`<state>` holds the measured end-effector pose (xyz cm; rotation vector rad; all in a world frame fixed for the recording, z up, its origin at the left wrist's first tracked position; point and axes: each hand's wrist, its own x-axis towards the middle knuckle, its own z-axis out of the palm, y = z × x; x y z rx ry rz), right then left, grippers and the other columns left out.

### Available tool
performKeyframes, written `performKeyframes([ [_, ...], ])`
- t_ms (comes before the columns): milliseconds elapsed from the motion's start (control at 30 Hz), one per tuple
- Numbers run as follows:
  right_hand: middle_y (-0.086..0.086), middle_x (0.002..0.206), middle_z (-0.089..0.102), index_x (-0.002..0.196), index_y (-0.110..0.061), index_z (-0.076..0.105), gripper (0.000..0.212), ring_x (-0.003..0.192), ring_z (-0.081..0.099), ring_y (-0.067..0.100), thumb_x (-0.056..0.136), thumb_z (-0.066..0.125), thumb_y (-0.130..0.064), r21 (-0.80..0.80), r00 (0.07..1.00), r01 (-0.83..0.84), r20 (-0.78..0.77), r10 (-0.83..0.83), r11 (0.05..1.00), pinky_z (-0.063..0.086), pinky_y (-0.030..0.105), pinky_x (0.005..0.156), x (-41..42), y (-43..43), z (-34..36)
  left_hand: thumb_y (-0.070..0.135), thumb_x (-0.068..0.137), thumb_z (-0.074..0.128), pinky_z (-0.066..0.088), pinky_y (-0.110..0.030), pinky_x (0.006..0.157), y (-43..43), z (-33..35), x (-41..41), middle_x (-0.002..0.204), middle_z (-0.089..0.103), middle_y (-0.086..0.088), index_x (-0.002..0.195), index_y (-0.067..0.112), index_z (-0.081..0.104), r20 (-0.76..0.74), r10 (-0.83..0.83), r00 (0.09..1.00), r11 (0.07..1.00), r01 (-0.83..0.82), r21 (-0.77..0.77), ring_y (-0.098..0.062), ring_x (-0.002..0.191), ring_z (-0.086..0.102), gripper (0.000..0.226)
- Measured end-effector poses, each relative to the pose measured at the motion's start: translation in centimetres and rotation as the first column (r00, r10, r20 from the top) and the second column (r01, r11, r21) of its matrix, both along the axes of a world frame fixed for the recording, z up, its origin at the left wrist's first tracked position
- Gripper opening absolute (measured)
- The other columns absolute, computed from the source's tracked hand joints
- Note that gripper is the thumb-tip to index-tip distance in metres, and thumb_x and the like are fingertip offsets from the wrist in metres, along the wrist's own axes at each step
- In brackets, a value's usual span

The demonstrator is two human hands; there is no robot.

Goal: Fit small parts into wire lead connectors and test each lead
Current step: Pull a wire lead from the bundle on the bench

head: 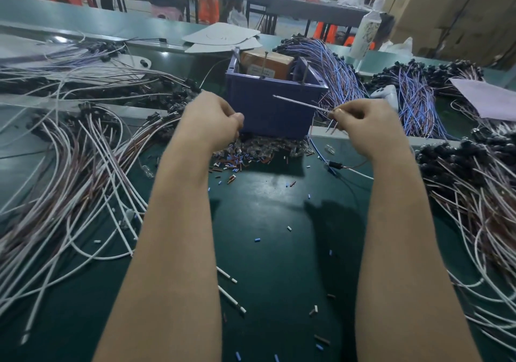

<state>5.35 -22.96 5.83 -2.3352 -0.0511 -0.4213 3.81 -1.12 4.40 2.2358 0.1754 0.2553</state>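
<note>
Wire lead [301, 104], thin, apparently pinched by right hand [363, 127].

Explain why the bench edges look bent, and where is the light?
Head view: the wide-angle lens bows the bench edge; head view: light falls from above, as arm shadows lie on the green mat; head view: the wire lead in the right hand looks slightly smeared.

Between the hands sits a matt blue plastic bin [268, 104]; beneath them a smooth, faintly glossy dark green bench mat [268, 222], probably rubber.
</note>
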Motion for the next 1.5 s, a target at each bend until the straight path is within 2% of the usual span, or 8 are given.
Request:
performKeyframes([
  [167,0.003,0.077,0.062,0.093,-0.019,0.068,0.013,0.059,0.049,0.008,0.095,0.055,-0.017,0.038,1.000,-0.028,-0.008,0.029,0.999,0.032,0.005,0.037,0.0,0.9,0.0,0.012,0.090,0.059,0.050,-0.030,0.081,-1.4,0.0,0.0,0.087,0.071,-0.006,0.087,0.012,0.069,-0.052,-0.021,0.998,1.000,0.021,-0.002,-0.015,0.077,0.062,0.012],
  [233,0.004,0.078,0.062,0.091,-0.020,0.066,0.012,0.055,0.047,0.006,0.095,0.055,-0.016,0.059,0.999,-0.040,-0.022,0.042,0.997,0.030,0.005,0.034,0.0,0.8,0.1,0.009,0.089,0.058,0.049,-0.030,0.089,-1.5,-0.1,-0.1,0.104,0.068,-0.007,0.102,0.015,0.069,-0.084,-0.075,0.994,0.997,0.076,0.008,-0.021,0.096,0.063,0.018],
  [333,0.005,0.078,0.063,0.087,-0.021,0.064,0.012,0.059,0.049,0.007,0.094,0.056,-0.017,0.034,0.996,-0.076,-0.043,0.078,0.997,0.033,0.005,0.039,-0.1,1.0,0.1,0.021,0.092,0.057,0.045,-0.026,0.086,-2.1,-0.2,-0.2,0.106,0.066,-0.004,0.113,0.015,0.065,-0.037,-0.140,0.989,0.989,0.138,-0.061,-0.019,0.097,0.061,0.023],
  [467,0.006,0.081,0.065,0.084,-0.023,0.064,0.013,0.070,0.055,0.012,0.094,0.057,-0.018,0.013,0.993,-0.096,-0.070,0.096,0.995,0.037,0.007,0.049,-0.2,1.1,0.1,0.023,0.094,0.056,0.048,-0.022,0.067,-2.8,-0.3,0.1,0.081,0.069,0.002,0.105,0.010,0.062,0.101,-0.085,0.991,0.951,0.111,-0.289,-0.010,0.074,0.064,0.018],
  [767,0.002,0.076,0.063,0.083,-0.024,0.063,0.015,0.060,0.048,0.004,0.095,0.056,-0.019,-0.006,0.988,-0.113,-0.104,0.112,0.994,0.032,0.005,0.042,-0.3,1.0,0.2,0.017,0.093,0.056,0.039,-0.012,0.046,-2.5,-0.6,0.3,0.066,0.064,0.008,0.076,0.018,0.058,0.124,-0.050,0.991,0.909,0.096,-0.406,0.007,0.043,0.049,0.017],
  [1033,0.003,0.072,0.057,0.088,-0.020,0.070,0.018,0.054,0.037,0.011,0.095,0.053,-0.020,-0.022,0.987,-0.098,-0.130,0.095,0.995,0.032,0.023,0.051,-0.4,1.1,0.1,0.007,0.088,0.058,0.050,-0.016,0.059,-2.8,-0.6,0.2,0.071,0.064,0.001,0.074,0.017,0.058,0.117,-0.017,0.993,0.839,0.078,-0.538,-0.005,0.063,0.058,0.017],
  [1333,-0.005,0.071,0.057,0.096,-0.019,0.069,0.016,0.056,0.041,0.006,0.095,0.053,-0.019,-0.070,0.986,-0.113,-0.130,0.103,0.991,0.032,0.021,0.052,0.0,0.9,-0.1,0.014,0.091,0.062,0.052,-0.016,0.058,-2.7,-0.8,0.4,0.071,0.063,0.002,0.076,0.015,0.059,0.048,-0.030,0.998,0.751,0.054,-0.658,-0.004,0.061,0.057,0.015],
  [1500,-0.006,0.070,0.057,0.090,-0.023,0.065,0.012,0.056,0.042,0.006,0.095,0.054,-0.020,-0.046,0.988,-0.111,-0.117,0.105,0.993,0.033,0.019,0.053,0.2,0.9,-0.2,0.006,0.089,0.060,0.045,-0.015,0.055,-2.6,-1.0,0.4,0.070,0.062,0.000,0.083,0.020,0.055,0.102,-0.024,0.994,0.831,0.076,-0.551,-0.005,0.058,0.054,0.016],
])
